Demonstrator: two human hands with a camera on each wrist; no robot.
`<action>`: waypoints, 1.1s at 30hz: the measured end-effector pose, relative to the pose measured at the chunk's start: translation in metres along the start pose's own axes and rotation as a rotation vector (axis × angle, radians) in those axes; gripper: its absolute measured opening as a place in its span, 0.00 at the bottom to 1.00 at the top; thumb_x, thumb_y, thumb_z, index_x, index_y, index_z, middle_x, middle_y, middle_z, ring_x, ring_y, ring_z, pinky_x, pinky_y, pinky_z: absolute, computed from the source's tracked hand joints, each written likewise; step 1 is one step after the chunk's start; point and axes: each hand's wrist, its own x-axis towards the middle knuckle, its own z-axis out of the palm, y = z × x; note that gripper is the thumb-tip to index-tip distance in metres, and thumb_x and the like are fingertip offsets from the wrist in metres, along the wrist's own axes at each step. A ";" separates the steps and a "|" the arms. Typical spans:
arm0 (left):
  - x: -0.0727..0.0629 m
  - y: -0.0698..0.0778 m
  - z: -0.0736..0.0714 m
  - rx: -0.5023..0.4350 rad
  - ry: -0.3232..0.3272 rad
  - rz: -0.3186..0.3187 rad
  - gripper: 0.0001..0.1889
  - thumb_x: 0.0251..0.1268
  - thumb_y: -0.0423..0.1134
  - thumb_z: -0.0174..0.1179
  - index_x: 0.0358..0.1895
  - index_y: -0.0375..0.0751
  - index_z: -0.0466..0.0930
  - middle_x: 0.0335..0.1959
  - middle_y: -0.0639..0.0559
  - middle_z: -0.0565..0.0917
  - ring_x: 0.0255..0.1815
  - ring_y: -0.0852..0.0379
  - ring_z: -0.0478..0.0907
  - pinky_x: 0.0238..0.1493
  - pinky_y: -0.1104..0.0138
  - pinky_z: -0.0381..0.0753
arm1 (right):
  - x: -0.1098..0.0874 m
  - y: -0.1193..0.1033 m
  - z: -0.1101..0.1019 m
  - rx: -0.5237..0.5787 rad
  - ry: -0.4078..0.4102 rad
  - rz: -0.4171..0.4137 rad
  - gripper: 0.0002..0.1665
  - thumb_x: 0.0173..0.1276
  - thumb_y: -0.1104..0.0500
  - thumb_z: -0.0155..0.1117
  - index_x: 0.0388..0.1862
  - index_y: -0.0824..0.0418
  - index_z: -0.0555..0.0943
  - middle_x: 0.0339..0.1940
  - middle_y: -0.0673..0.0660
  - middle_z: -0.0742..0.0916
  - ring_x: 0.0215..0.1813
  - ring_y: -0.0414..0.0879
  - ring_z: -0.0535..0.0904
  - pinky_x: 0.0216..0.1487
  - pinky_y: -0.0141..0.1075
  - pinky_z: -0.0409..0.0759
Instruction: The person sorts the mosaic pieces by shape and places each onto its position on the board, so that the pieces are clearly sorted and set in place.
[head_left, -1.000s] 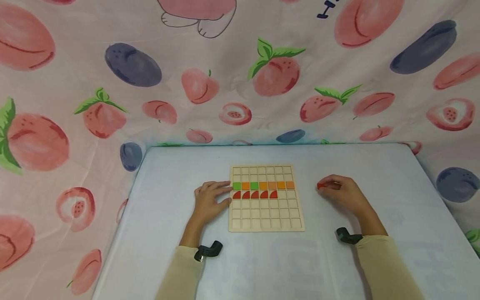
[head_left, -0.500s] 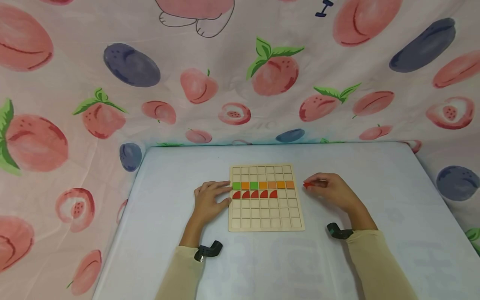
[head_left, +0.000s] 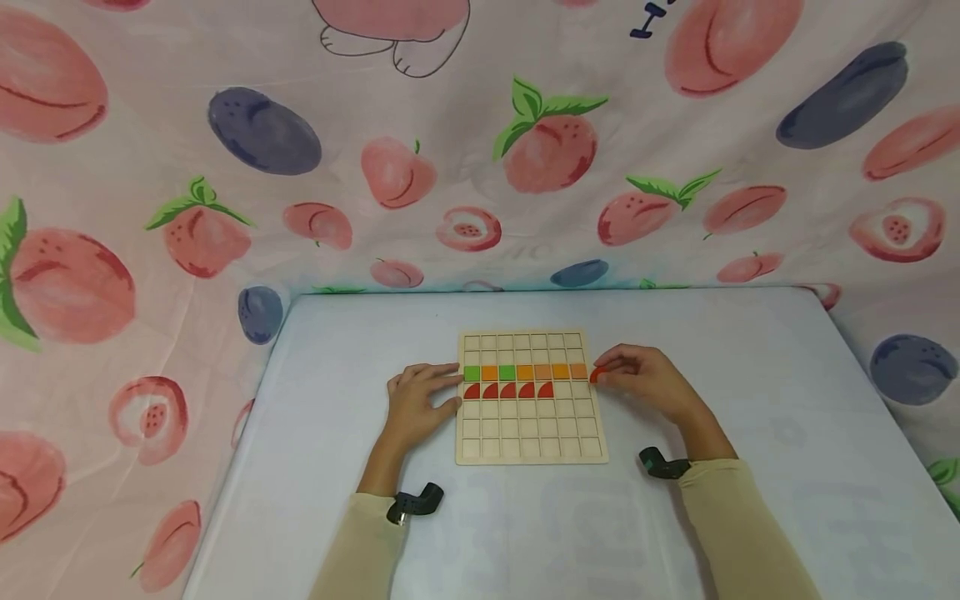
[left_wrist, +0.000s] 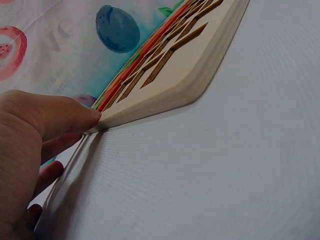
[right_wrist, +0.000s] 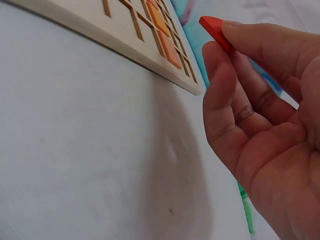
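Note:
A wooden grid board (head_left: 528, 450) lies flat on the table. One row holds green and orange square tiles (head_left: 525, 372), and the row nearer me has several red quarter-circle pieces (head_left: 508, 391) from its left end. My left hand (head_left: 417, 405) touches the board's left edge with extended fingers and thumb; in the left wrist view the thumb (left_wrist: 65, 116) rests against the rim. Just off the right edge, my right hand (head_left: 651, 379) pinches a red piece (right_wrist: 216, 32) between thumb and index finger, raised above the table. My fingers partly cover that piece.
The table (head_left: 555, 533) wears a pale cloth. Behind it hangs a fruit-printed curtain (head_left: 465, 167). A black wrist camera sits on each wrist, the left one (head_left: 417, 502) and the right one (head_left: 663, 464).
My right hand has moved left with the red piece, from well beside the board to its right edge. The left hand and the board have stayed in place.

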 end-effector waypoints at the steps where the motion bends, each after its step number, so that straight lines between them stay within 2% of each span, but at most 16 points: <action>1: 0.000 0.000 0.000 0.001 0.000 0.000 0.19 0.60 0.44 0.69 0.56 0.56 0.88 0.64 0.62 0.83 0.66 0.52 0.71 0.66 0.45 0.55 | 0.000 0.000 0.002 -0.005 0.000 -0.002 0.16 0.66 0.54 0.74 0.50 0.58 0.85 0.46 0.57 0.90 0.45 0.48 0.86 0.45 0.32 0.83; 10: 0.000 -0.001 0.001 0.004 0.004 0.002 0.19 0.60 0.44 0.70 0.56 0.55 0.88 0.64 0.61 0.83 0.65 0.52 0.72 0.66 0.45 0.55 | 0.001 -0.005 0.015 -0.029 -0.008 0.005 0.15 0.68 0.56 0.72 0.52 0.57 0.87 0.47 0.55 0.90 0.46 0.47 0.85 0.47 0.29 0.82; 19: 0.000 -0.001 0.001 0.009 0.001 0.002 0.19 0.60 0.44 0.70 0.56 0.56 0.88 0.64 0.62 0.83 0.66 0.52 0.71 0.65 0.45 0.56 | 0.005 -0.007 0.029 -0.018 0.004 0.032 0.14 0.67 0.57 0.72 0.49 0.59 0.85 0.40 0.57 0.89 0.37 0.48 0.83 0.37 0.37 0.84; 26: -0.001 0.000 0.000 -0.002 0.007 0.005 0.19 0.60 0.43 0.70 0.56 0.55 0.88 0.64 0.61 0.83 0.66 0.52 0.71 0.66 0.45 0.55 | 0.010 -0.010 0.040 -0.075 0.031 0.031 0.11 0.66 0.56 0.72 0.46 0.57 0.87 0.37 0.54 0.90 0.39 0.47 0.84 0.42 0.35 0.82; 33: 0.000 -0.001 0.001 0.000 0.011 0.011 0.19 0.60 0.43 0.70 0.56 0.55 0.88 0.64 0.61 0.83 0.65 0.52 0.72 0.66 0.45 0.55 | 0.012 -0.012 0.045 -0.076 0.045 0.045 0.11 0.65 0.57 0.71 0.46 0.57 0.87 0.36 0.53 0.90 0.38 0.47 0.83 0.44 0.39 0.81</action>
